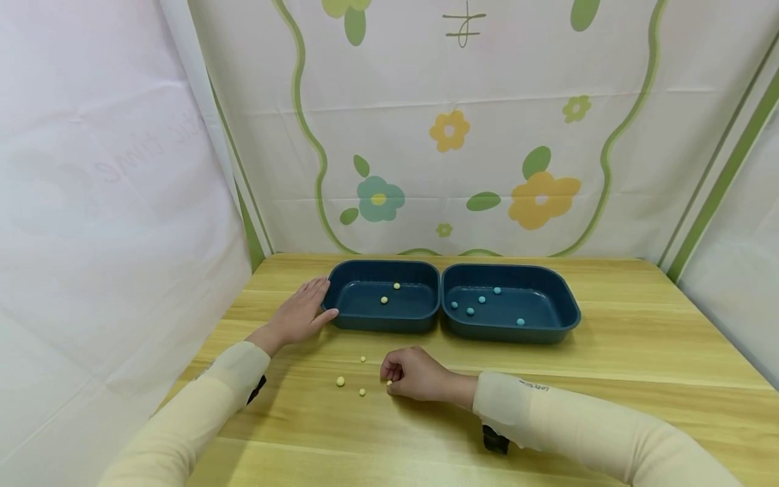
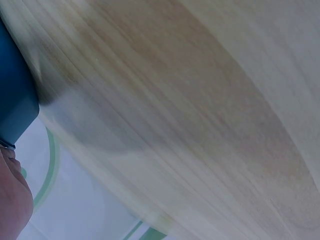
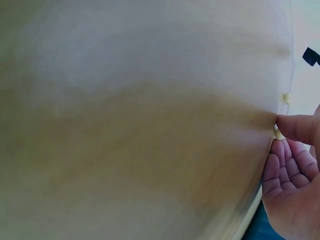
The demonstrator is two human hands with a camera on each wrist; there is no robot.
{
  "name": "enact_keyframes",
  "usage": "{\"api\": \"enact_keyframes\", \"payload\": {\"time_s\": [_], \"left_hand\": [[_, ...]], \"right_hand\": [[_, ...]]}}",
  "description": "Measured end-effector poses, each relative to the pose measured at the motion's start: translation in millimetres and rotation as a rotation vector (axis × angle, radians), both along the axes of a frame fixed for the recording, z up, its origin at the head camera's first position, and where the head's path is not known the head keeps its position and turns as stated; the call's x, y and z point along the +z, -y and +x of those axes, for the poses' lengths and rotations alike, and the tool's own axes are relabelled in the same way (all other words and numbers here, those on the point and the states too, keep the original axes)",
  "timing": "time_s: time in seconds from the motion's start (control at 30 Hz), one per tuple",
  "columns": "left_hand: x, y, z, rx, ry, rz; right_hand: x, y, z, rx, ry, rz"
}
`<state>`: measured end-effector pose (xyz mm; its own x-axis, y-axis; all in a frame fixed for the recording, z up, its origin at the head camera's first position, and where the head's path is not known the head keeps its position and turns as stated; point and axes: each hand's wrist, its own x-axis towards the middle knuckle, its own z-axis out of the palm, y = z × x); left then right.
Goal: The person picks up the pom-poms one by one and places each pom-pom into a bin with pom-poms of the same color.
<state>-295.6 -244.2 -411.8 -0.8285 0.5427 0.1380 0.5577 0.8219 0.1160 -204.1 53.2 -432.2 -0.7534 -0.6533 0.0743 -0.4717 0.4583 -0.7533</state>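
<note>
My left hand (image 1: 299, 314) rests its extended fingers against the left end of a dark blue plastic box (image 1: 383, 323). Two small yellow balls (image 1: 384, 299) lie inside that box. Low over the table, in front of the boxes, my right hand (image 1: 421, 376) pinches a yellow ball (image 1: 389, 383) between thumb and curled fingers. The right wrist view shows the same ball (image 3: 278, 134) beside the thumb tip. Three more yellow balls, one of them larger-looking (image 1: 341, 381), lie on the wood to the left of this hand.
A second dark blue box (image 1: 517, 334) stands right beside the first, with several light blue balls (image 1: 482, 299) in it. Both are near the back of the wooden table (image 1: 633, 352). A flower-printed cloth (image 1: 414, 149) hangs behind, with pale cloth on both sides.
</note>
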Motion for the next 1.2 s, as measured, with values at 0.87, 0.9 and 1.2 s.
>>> {"api": "enact_keyframes", "payload": {"time_s": [0.87, 0.9, 1.2], "left_hand": [[1.2, -0.9, 0.2, 0.005, 0.011, -0.030], [1.4, -1.0, 0.2, 0.006, 0.011, -0.030], [3.0, -1.6, 1.3, 0.007, 0.016, -0.029]], "right_hand": [[11.3, 2.6, -6.7, -0.045, -0.006, -0.100], [13.8, 2.9, -7.0, -0.048, -0.013, -0.109], [31.7, 6.1, -13.4, -0.093, -0.017, -0.175]]}}
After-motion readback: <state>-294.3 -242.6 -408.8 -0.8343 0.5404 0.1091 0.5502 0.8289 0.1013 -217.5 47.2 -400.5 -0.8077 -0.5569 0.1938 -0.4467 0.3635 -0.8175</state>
